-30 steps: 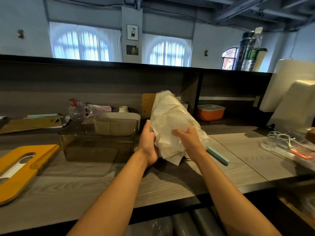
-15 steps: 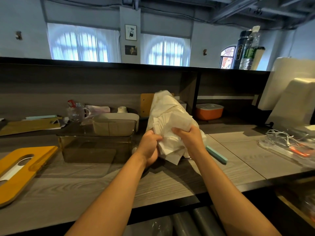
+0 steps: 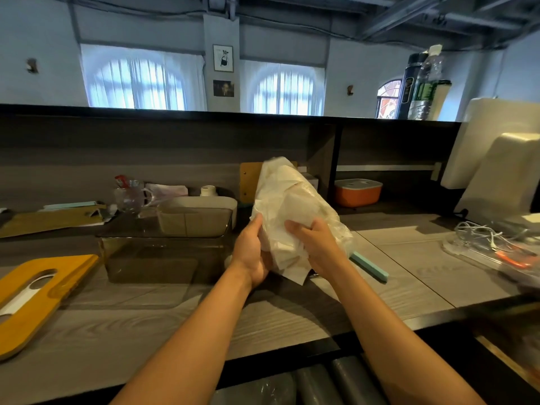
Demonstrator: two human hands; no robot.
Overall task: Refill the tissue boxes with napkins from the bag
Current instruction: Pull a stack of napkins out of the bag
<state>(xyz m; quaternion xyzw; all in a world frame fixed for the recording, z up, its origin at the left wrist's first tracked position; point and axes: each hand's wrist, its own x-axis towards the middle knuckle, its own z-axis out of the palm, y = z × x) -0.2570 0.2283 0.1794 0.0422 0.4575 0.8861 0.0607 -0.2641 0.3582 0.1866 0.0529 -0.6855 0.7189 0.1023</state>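
A clear plastic bag (image 3: 287,200) full of white napkins stands tilted on the grey wooden counter. My left hand (image 3: 251,252) grips its lower left side. My right hand (image 3: 318,244) reaches into the bag's open end, fingers curled round a wad of napkins (image 3: 292,255). To the left stands an open smoky transparent tissue box (image 3: 152,258) with nothing visible inside it. Behind it sits a beige tissue box (image 3: 198,211). An orange wooden lid (image 3: 38,290) with a slot lies flat at the far left.
An orange box with a white lid (image 3: 358,192) sits in the back shelf. A teal bar (image 3: 369,267) lies right of the bag. A tray with white cables (image 3: 491,244) is at the right. A glass mug (image 3: 130,197) stands at the back left.
My left hand has shifted from curling at the bag's mouth to gripping its lower side. My right hand has worked further in round the napkins. The bag barely moved.
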